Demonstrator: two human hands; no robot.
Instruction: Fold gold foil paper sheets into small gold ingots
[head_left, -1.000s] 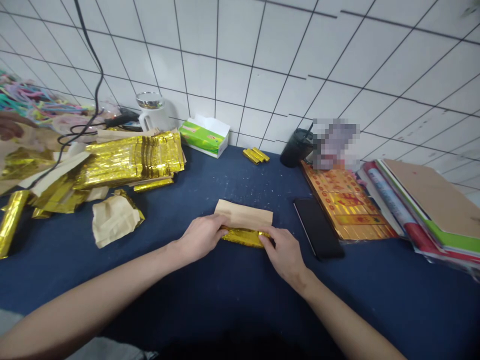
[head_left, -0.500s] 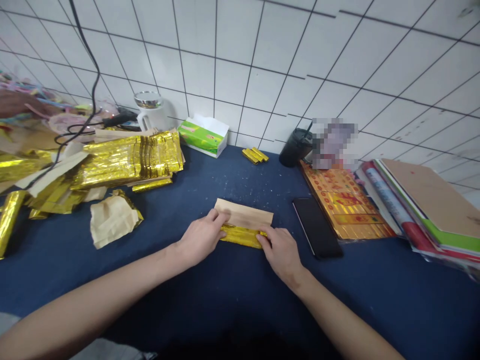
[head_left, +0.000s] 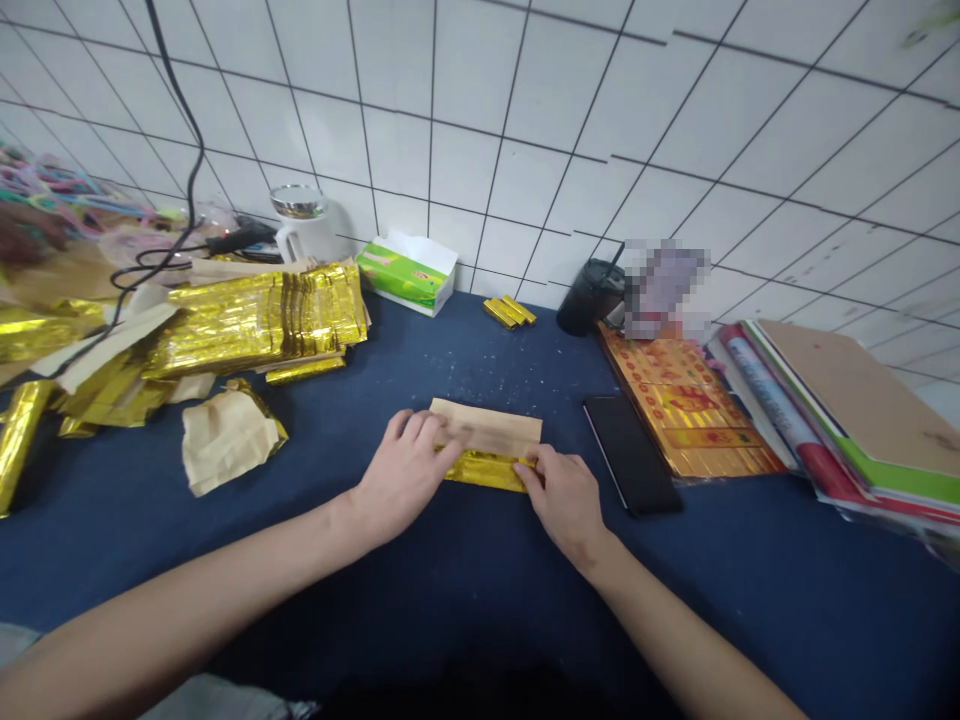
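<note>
A sheet of gold foil paper (head_left: 487,470) lies in front of me on the dark blue table. Its near part is folded over with the gold side up, and its tan backing shows along the far part. At the left end, my left hand (head_left: 403,468) has its thumb on the fold and its fingers curled over the paper's edge. My right hand (head_left: 564,495) pinches the right end between thumb and fingers. A crumpled tan and gold piece of paper (head_left: 229,440) lies left of my left hand. To the right of my right hand is a black phone (head_left: 634,455).
A stack of gold foil sheets (head_left: 255,315) lies at the left under a black cable (head_left: 196,150). Along the tiled wall stand a white mug (head_left: 304,235), a green tissue pack (head_left: 405,275), small gold rolls (head_left: 510,312) and a black cup (head_left: 589,297). Orange printed paper (head_left: 690,400) and folders (head_left: 847,400) lie right.
My left hand's fingers have shifted slightly left and spread over the paper's left edge. My right hand keeps its pinch on the right end. The paper has barely moved.
</note>
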